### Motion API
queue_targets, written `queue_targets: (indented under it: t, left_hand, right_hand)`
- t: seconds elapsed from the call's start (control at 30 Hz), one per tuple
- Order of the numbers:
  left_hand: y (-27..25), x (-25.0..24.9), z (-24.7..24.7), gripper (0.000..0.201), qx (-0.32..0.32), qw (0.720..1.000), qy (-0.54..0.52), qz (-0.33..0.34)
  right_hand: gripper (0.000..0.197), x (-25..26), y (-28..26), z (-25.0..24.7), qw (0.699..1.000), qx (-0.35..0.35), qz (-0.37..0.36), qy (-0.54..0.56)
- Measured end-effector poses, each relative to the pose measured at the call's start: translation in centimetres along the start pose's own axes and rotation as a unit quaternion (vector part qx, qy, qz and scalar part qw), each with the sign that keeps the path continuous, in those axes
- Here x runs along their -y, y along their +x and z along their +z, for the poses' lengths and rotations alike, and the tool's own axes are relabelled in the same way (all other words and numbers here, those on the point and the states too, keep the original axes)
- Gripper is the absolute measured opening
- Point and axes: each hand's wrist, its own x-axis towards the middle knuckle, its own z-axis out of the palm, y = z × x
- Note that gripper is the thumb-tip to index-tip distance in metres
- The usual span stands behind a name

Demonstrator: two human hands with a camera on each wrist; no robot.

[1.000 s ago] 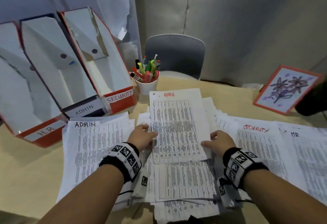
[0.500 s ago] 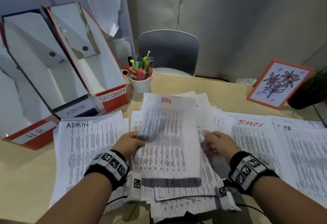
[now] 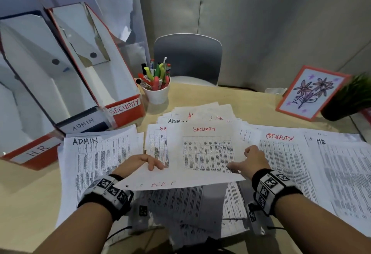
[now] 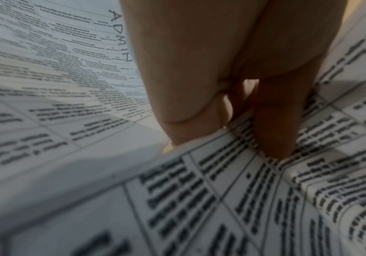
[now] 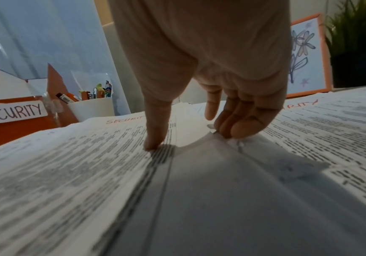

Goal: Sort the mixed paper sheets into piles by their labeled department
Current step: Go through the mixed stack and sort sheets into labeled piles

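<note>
- The left hand (image 3: 138,163) pinches the near edge of a lifted sheet (image 3: 180,181), faint red lettering facing up, above the mixed stack (image 3: 200,153).
- The ADMIN pile (image 3: 96,161) lies just left of that stack, so the left hand is nearer; the sheet's long axis runs across the person.
- The right hand (image 3: 251,161) rests on the stack's SECURITY sheet (image 3: 204,143), thumb pressing, fingers (image 5: 239,128) loosely curled, holding nothing.

Paper-strewn wooden table (image 3: 28,189)

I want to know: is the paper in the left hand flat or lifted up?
Lifted: the left hand pinches the sheet above the pile.
</note>
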Motion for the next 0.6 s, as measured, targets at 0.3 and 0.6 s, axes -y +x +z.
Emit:
queue_targets:
  t: [0.3, 0.6]
  left_hand:
    - [-1.0, -0.6, 2.2, 0.012, -0.022, 0.995, -0.092, -0.023]
    - [0.5, 0.6, 2.8, 0.016, -0.175, 0.984, -0.033, -0.024]
  right_hand:
    - [0.037, -0.3, 0.0, -0.6, 0.997, 0.034, 0.011, 0.067]
    - [0.045, -0.5, -0.9, -0.4, 0.989, 0.030, 0.002, 0.143]
